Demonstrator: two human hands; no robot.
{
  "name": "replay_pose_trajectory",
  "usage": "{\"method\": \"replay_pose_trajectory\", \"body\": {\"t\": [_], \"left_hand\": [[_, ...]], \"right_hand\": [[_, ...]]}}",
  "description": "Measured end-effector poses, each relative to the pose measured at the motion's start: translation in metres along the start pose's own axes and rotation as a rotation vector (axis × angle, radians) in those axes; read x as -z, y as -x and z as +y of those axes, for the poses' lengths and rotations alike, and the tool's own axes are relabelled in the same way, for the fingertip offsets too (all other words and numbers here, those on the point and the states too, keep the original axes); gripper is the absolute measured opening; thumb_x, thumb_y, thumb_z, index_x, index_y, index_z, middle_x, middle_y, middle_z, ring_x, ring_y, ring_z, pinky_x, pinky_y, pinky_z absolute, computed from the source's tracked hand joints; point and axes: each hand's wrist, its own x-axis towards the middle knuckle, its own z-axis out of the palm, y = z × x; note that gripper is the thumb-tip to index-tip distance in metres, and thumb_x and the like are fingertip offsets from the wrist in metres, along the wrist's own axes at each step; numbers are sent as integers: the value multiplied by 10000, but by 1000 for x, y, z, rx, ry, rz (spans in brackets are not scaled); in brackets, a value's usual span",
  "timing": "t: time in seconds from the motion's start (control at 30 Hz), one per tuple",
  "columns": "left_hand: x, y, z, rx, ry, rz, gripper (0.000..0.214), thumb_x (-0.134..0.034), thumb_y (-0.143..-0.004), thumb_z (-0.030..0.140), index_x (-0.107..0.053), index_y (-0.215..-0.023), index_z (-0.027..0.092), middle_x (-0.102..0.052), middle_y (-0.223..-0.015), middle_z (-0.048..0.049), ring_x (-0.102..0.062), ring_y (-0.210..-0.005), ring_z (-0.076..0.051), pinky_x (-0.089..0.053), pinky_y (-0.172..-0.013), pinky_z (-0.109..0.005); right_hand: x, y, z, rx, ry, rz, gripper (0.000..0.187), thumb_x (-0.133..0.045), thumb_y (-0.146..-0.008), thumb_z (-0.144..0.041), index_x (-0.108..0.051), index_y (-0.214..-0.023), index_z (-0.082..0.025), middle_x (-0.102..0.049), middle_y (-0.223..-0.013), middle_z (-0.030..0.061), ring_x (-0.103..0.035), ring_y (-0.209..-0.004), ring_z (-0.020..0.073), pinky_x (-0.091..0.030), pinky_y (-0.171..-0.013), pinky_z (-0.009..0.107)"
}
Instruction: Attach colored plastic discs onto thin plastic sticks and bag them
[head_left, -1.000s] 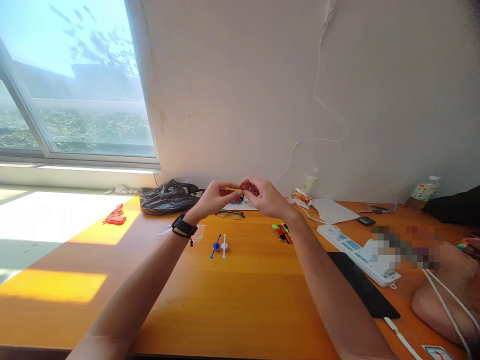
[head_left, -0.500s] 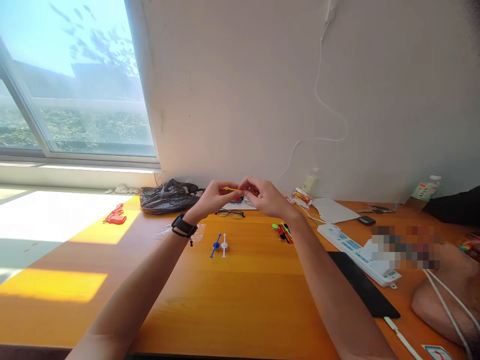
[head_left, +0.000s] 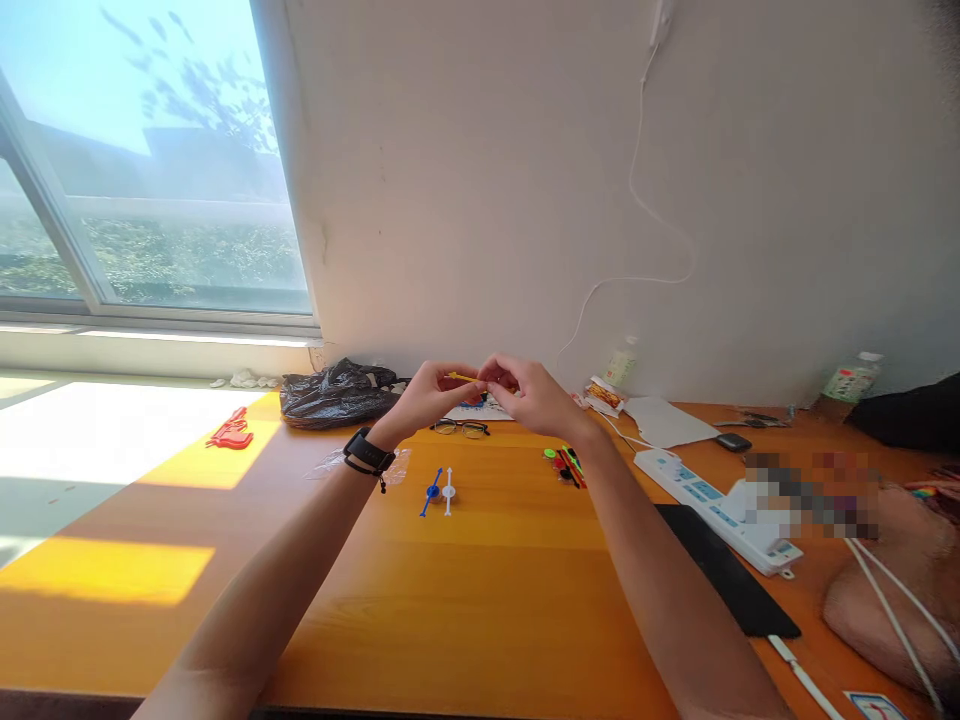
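Observation:
A small yellow plastic arrow (head_left: 462, 378) is pinched between my two hands above the far part of the table. My left hand (head_left: 429, 398), with a black watch on its wrist, is closed on the arrow, whose pointed end shows by the fingers. At the other end, my right hand (head_left: 526, 396) is closed too, its fingertips meeting the left ones and hiding that part. Below them on the table lie a blue arrow (head_left: 431, 492) and a white arrow (head_left: 448, 491), side by side, each over a round base. Loose green, red, black and orange pieces (head_left: 565, 467) lie beside my right forearm.
Eyeglasses (head_left: 460, 429) and a black plastic bag (head_left: 337, 393) are behind my hands. A red toy gun (head_left: 231, 430) lies at left. On the right are a white power strip (head_left: 712, 508), a black flat pad (head_left: 724, 570), and another person's arm (head_left: 892, 600).

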Motion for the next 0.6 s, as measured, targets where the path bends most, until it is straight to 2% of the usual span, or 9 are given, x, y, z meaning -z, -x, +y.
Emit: {"method": "replay_pose_trajectory", "body": {"t": [0.47, 0.6], "left_hand": [[-1, 0, -2, -16, 0, -19, 383, -788, -889, 447, -808, -1080, 116, -808, -941, -112, -752, -852, -205, -598, -807, -301], [-2, 0, -4, -3, -17, -15, 397, -784, -887, 461, -806, -1076, 112, -799, -895, -107, -745, -822, -205, -583, -739, -279]], "right_hand": [[0, -1, -1, 6, 1, -12, 143, -518, -934, -197, -649, -989, -205, -712, -883, 17, -622, -772, 163, -430, -675, 277], [-1, 0, 1, 2, 28, -10, 151, -508, -927, -198, -650, -979, -205, -709, -872, 18, -584, -739, 159, -403, -649, 271]]}}
